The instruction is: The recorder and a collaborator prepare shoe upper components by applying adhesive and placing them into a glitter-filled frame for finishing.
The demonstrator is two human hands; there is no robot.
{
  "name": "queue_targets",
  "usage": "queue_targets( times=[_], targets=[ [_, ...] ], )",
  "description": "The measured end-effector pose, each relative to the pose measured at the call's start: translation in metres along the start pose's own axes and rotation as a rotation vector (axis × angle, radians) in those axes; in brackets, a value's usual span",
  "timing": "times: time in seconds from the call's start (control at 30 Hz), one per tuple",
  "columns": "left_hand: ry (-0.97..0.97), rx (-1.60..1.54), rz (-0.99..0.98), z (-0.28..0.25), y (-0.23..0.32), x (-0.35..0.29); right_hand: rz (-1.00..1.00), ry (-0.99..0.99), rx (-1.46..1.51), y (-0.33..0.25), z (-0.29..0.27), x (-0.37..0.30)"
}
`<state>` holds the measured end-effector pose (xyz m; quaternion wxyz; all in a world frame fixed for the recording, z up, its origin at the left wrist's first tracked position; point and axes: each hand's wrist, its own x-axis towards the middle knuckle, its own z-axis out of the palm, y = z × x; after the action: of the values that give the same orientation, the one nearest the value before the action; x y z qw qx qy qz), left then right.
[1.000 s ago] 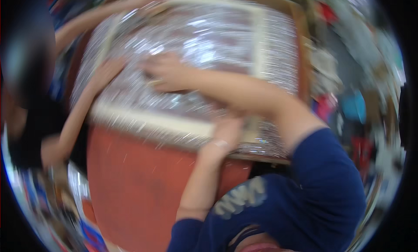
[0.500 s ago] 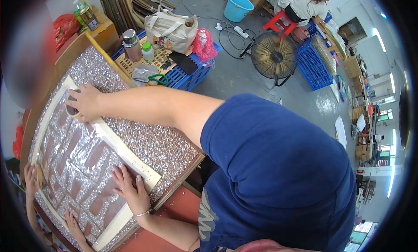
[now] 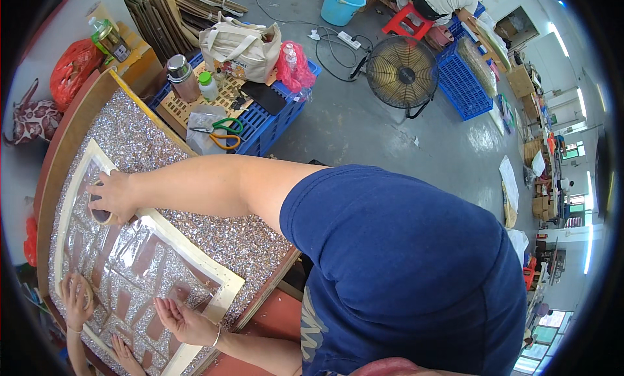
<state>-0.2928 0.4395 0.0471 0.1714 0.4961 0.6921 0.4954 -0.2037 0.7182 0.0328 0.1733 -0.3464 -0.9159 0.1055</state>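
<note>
My right hand [image 3: 114, 197], arm stretched far to the left, is closed on a round, tan-rimmed thing [image 3: 101, 216] like a roll of tape; the hand covers much of it. It rests at the upper end of a pale frame [image 3: 214, 270]. Inside the frame is a glossy clear sheet [image 3: 125, 236] with brown patches, lying over silvery glitter [image 3: 221, 236]. My left hand [image 3: 177, 321], a bracelet on its wrist, is above the frame's near side, fingers slightly curled and palm turned up. Nothing shows in it.
Another person's hands [image 3: 77, 301] are at the frame's far lower side, one on a similar round thing. A curved wooden rim [image 3: 49, 181] borders the glitter. Beyond stands a blue crate [image 3: 263, 135] with scissors [image 3: 224, 135], bottles and a bag. A fan [image 3: 403, 74] stands on the floor.
My left hand has lifted off the sheet and turned palm up. My right hand stays on the round thing. The other person's upper hand has moved inward over the sheet. The view has shifted.
</note>
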Motion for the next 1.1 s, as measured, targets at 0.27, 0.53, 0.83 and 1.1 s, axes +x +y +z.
queue_targets(
  times=[0.27,0.53,0.83,1.1],
  targets=[
    [0.103,-0.055,-0.186,-0.010,0.000,-0.003,-0.013,0.024,-0.007,-0.010,0.001,0.001],
    [-0.032,0.460,-0.088,-0.020,-0.022,-0.005,0.006,0.003,0.030,-0.029,-0.003,-0.008],
    [-0.388,1.180,-0.182,-0.004,-0.095,0.005,-0.174,-0.267,0.051,-0.049,-0.019,-0.007],
    [-0.421,1.228,-0.208,-0.007,-0.114,0.009,-0.318,-0.518,0.222,-0.100,-0.040,-0.041]
  ],
)
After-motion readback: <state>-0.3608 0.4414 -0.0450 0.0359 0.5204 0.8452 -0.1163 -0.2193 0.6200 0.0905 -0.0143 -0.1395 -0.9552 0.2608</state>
